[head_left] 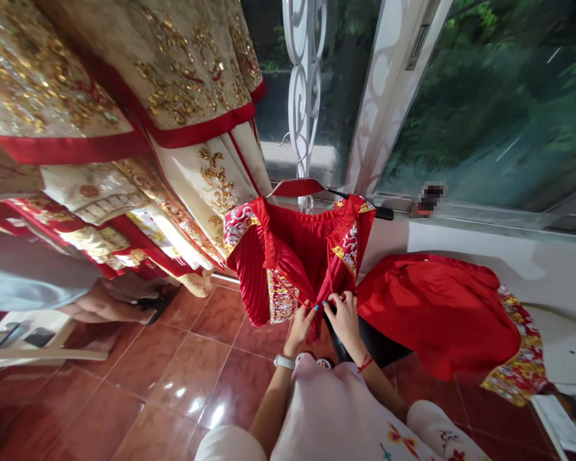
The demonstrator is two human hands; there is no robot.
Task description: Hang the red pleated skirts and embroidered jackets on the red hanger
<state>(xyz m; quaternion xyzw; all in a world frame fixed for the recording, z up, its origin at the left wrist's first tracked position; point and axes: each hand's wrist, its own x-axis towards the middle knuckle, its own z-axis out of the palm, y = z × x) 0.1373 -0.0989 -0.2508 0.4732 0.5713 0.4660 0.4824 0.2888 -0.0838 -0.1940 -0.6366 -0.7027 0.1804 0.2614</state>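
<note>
Red top (292, 250) held by two hands (299, 326) (344, 321), one red garment (436, 314) at right

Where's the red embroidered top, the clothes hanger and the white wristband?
Red embroidered top (295, 259): head view, on its plain red cloth.
Clothes hanger (295, 187): head view, on its bar.
White wristband (284, 362): head view, on its outer side.

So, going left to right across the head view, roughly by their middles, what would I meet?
Pale low stand → another person's dark shoe → hanging red garment → spread red cloth with a gold-patterned edge → round white surface.
</note>
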